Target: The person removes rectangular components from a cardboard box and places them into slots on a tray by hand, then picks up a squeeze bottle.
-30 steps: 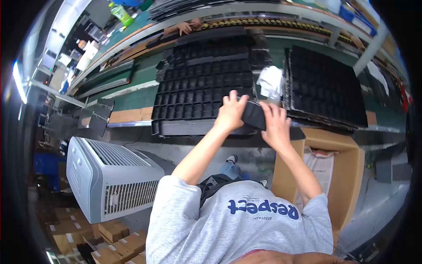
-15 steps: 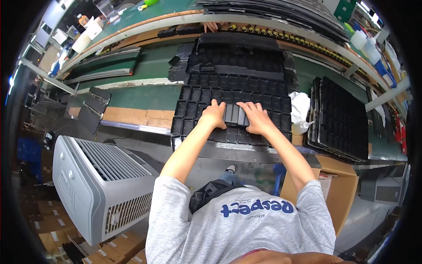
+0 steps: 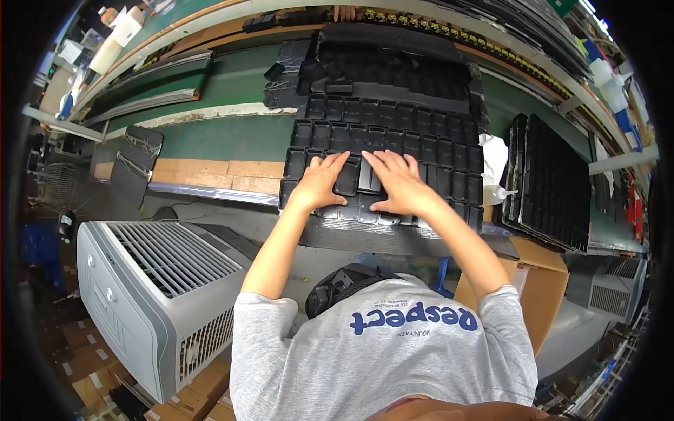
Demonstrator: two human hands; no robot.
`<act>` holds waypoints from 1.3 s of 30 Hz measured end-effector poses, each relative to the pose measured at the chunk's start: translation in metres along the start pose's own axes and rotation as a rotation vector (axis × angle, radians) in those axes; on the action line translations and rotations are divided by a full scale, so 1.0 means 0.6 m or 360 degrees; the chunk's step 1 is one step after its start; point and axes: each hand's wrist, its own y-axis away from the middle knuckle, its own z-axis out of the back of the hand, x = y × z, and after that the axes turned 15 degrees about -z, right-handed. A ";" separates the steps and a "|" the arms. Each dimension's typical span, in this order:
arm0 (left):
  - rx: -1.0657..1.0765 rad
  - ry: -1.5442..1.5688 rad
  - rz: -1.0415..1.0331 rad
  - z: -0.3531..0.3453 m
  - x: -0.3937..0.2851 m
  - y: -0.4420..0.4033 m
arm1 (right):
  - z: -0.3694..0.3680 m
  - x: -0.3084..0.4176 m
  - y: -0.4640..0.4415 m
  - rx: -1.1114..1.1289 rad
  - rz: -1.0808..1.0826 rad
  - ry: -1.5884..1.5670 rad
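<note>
A black tray [image 3: 435,172] with rows of rectangular pockets lies on the bench in front of me. My right hand [image 3: 404,184] has its thumb and index finger at the two ends of a dark grey rectangular block [image 3: 366,177], which sits at tray level. My left hand [image 3: 319,186] rests on the tray just left of the block, fingers spread, thumb and index either side of a dark pocket. Whether a second block lies in that pocket I cannot tell. Behind, more black pieces [image 3: 393,74] fill the far part of the tray area.
Stacked black trays [image 3: 551,182] lean at the right, beside a white cloth [image 3: 493,158] and a squeeze bottle [image 3: 497,194]. A grey air cooler [image 3: 133,302] stands lower left, an open carton [image 3: 540,270] lower right. Another person's hand [image 3: 344,12] shows at the far side.
My hands were close around two adjacent grey blocks; now they are farther left, and only one block shows clearly. My left hand has spread away from it. The view has shifted slightly.
</note>
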 end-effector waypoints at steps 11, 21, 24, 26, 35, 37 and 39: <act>-0.0169 0.0152 0.0047 0.009 -0.006 0.015 | -0.031 0.015 -0.019 -0.0256 0.0138 -0.0250; -0.0145 0.0157 0.0188 -0.003 -0.082 0.201 | -0.056 0.041 0.102 -0.0028 0.0307 -0.0698; -0.0130 0.0018 0.0307 -0.030 -0.080 0.222 | -0.090 0.058 0.111 0.0149 0.0296 -0.0631; -0.0143 -0.0002 0.0323 -0.038 -0.076 0.227 | -0.100 0.074 0.110 0.0159 0.0319 -0.0643; -0.0300 -0.0028 0.0443 -0.050 -0.064 0.244 | -0.128 0.099 0.108 0.0239 0.0281 -0.0795; -0.0429 0.0046 0.0489 -0.058 -0.062 0.249 | -0.128 0.095 0.110 0.0258 0.0227 -0.0853; -0.0556 0.0119 0.0527 -0.067 -0.059 0.253 | -0.127 0.090 0.111 0.0271 0.0167 -0.0912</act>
